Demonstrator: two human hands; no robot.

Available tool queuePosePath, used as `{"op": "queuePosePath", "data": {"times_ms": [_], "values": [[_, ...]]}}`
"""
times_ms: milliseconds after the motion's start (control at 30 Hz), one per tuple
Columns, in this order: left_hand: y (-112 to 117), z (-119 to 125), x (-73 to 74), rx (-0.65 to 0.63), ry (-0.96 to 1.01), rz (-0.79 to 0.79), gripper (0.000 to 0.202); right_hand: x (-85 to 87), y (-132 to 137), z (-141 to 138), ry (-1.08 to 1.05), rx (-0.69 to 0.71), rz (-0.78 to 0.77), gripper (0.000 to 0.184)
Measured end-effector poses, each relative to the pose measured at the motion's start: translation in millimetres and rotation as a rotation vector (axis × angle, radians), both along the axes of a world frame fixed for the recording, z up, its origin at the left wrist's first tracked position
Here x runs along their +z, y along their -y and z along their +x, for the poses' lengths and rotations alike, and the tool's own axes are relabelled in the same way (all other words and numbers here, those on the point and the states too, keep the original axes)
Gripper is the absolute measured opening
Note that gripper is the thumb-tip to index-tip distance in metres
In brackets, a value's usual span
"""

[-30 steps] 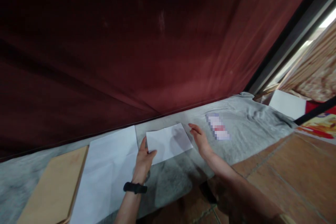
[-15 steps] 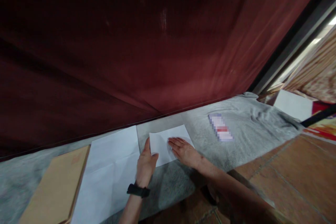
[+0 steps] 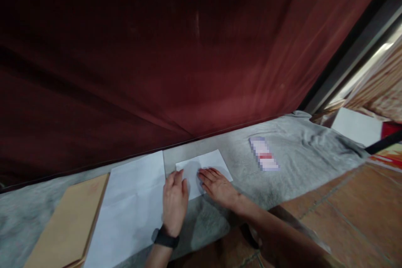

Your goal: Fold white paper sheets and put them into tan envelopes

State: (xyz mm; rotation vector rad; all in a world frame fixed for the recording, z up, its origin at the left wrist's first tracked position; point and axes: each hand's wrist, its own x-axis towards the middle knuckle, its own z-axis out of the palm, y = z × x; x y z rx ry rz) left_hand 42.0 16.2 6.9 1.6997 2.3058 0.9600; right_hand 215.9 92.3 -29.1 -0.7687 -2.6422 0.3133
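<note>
A: How is the right hand [image 3: 220, 186] set?
B: Laid palm down on the small white paper [image 3: 201, 162], fingers extended and close together, pointing left. It spreads flat and grasps nothing. Its forearm slants in from the lower right.
A: And the left hand [image 3: 175, 203]?
B: It reaches up from below, back of the hand showing, fingers bent at the paper's left edge, thumb on the side towards the right hand. Whether it pinches that edge, I cannot tell. A black wristband [image 3: 166, 239] circles the wrist.
A: Where does the paper lie?
B: On the grey cloth [image 3: 216, 222], just right of the larger white sheet [image 3: 135, 197]. A brown envelope-like item [image 3: 72, 217] lies farther left, beside that sheet.
A: Are the hands touching?
B: No, a narrow gap separates them.
</note>
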Motion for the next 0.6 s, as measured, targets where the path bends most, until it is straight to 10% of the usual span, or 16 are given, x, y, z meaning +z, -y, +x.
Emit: {"op": "queuePosePath", "data": {"times_ms": [267, 600], "values": [[-20, 23, -13.1, -0.406, 0.186, -0.146, 0.046, 5.6, 20, 14, 0.000, 0.034, -0.046, 0.042], [-45, 16, -20.5, -0.454, -0.386, -0.139, 0.045, 10.4, 27, 24, 0.056, 0.095, -0.100, 0.045]]}}
